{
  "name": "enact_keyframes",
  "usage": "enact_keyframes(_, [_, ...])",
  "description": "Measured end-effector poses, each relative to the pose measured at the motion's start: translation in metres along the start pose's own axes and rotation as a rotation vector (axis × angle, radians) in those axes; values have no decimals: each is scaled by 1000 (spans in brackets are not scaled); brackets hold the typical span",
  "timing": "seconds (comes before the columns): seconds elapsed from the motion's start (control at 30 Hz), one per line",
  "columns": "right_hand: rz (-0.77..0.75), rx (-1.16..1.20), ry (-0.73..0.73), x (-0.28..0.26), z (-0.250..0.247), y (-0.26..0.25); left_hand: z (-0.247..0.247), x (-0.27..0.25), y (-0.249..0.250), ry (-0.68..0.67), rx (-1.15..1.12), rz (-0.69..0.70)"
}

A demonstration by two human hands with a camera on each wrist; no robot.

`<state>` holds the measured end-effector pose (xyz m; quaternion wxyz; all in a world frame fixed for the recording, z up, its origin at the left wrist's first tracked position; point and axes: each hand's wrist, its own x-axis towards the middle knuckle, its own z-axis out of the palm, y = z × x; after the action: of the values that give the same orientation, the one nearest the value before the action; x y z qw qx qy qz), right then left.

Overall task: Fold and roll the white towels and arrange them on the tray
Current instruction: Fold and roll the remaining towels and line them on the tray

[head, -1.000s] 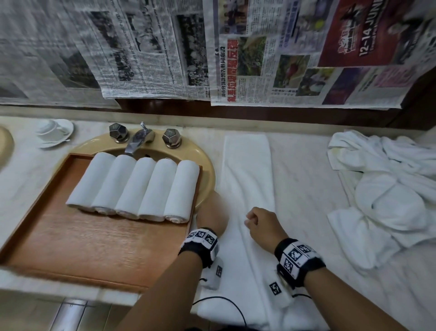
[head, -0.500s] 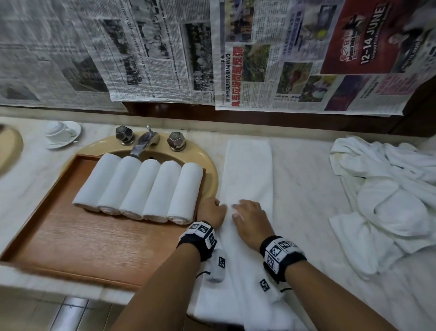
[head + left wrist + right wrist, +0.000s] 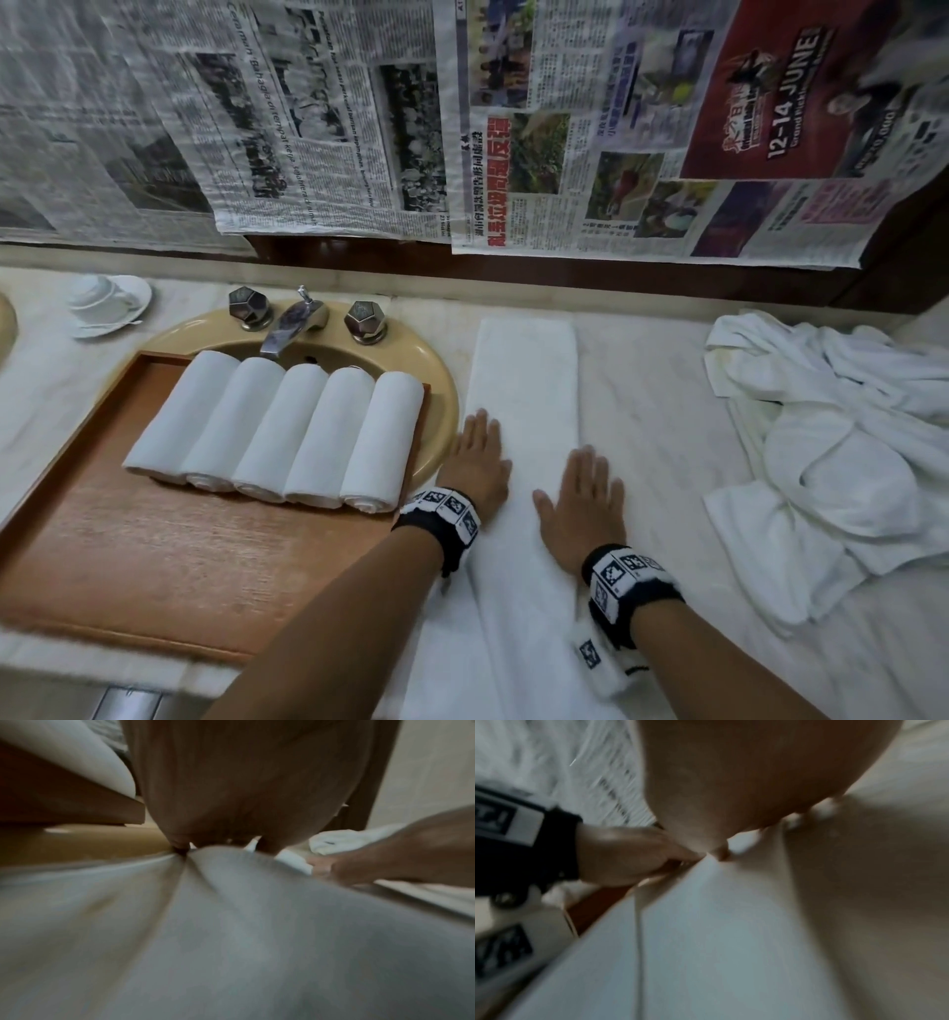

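Both hands lie flat, fingers spread, on the folded towel (image 3: 518, 462): left hand (image 3: 477, 462) at its left edge, right hand (image 3: 583, 506) at its right edge, apparently smoothing the strip so it rolls evenly. Left of the left hand, five rolls (image 3: 277, 431) sit side by side on the tray (image 3: 154, 555). Right of the right hand lies the pile (image 3: 842, 452).

Head view looks down from above; wrist views sit low, close — all share the folded towel (image 3: 524, 390).
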<state>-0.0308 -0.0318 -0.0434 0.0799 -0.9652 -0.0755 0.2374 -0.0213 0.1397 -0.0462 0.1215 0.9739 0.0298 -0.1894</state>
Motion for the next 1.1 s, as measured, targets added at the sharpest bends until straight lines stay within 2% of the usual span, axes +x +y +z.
enact_keyframes(0.03, [66,32,-8,0,-5,-4,-4,5,5,21,-42,-52])
enact_keyframes(0.07, [49,43,5,0,-6,-7,-8,9,12,53,-42,-60])
enact_keyframes(0.13, [-151,-16,29,-1,1,-8,-12,18,26,73,49,57])
enact_keyframes(0.2, [-276,-57,-20,-3,9,-2,-12,29,26,-9,73,142])
enact_keyframes(0.33, [-75,-16,-42,0,2,13,-23,50,7,-40,45,-50])
enact_keyframes(0.4, [-36,-28,-34,-3,-5,13,-30,44,12,-6,17,-52])
enact_keyframes(0.47, [-156,-58,-14,-6,-6,14,-31,25,19,98,-69,13])
enact_keyframes(0.53, [-306,-84,-75,-11,-2,18,-25,-3,19,148,-85,81])
enact_keyframes(0.6, [-358,-138,-103,-13,5,24,-17,-27,18,42,4,90])
enact_keyframes(0.7, [-354,-175,-89,-5,8,30,-10,-34,19,-99,121,76])
enact_keyframes(0.87, [-342,-212,-100,28,-11,45,-20,1,34,-139,199,78])
enact_keyframes(1.1, [-325,-228,-131,91,-55,74,-29,69,67,-124,148,23])
